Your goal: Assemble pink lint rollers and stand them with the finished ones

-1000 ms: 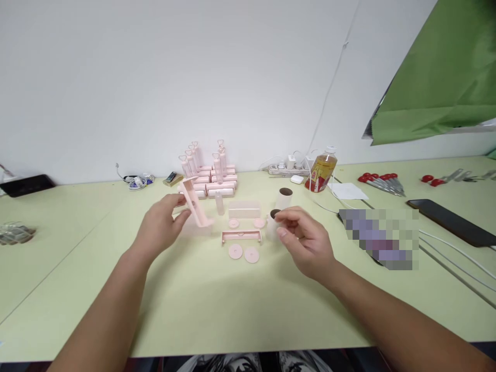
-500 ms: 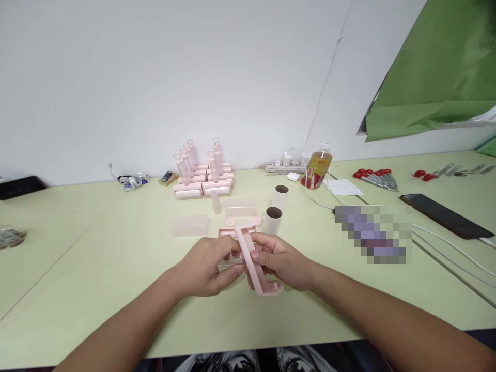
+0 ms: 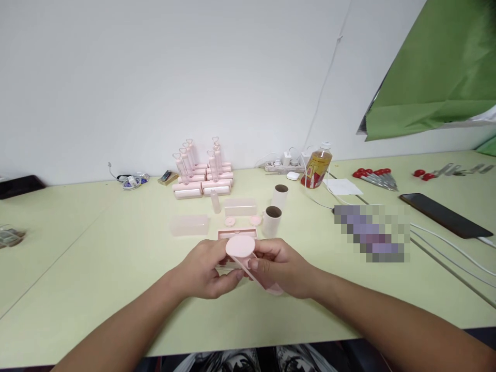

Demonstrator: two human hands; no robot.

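Note:
A long pink plastic shell (image 3: 241, 246) is tilted between my hands, its flat oval end facing up. My right hand (image 3: 290, 269) grips it with the thumb across its inner side. My left hand (image 3: 203, 269) is closed at its left edge, thumb and fingertips against it; part of that grip is hidden. Just behind lies an open pink case (image 3: 237, 234), and some clear plastic with reddish marks shows between the left fingers. Beyond it are two small pink discs (image 3: 230, 221) (image 3: 255, 220) and a translucent pink cover (image 3: 240, 207).
Two white tubes (image 3: 272, 223) (image 3: 280, 196) stand behind my right hand. Another translucent cover (image 3: 189, 225) and a small clear bottle (image 3: 215, 202) are to the left. Pink cases (image 3: 188, 194) with upright bottles sit near the wall. A drink bottle (image 3: 318, 166), cables and a phone (image 3: 445, 214) lie rightward.
The pink shell has been turned in my hands: its long channel faced me before, and its oval end now shows on top. Both hands stay in nearly the same place.

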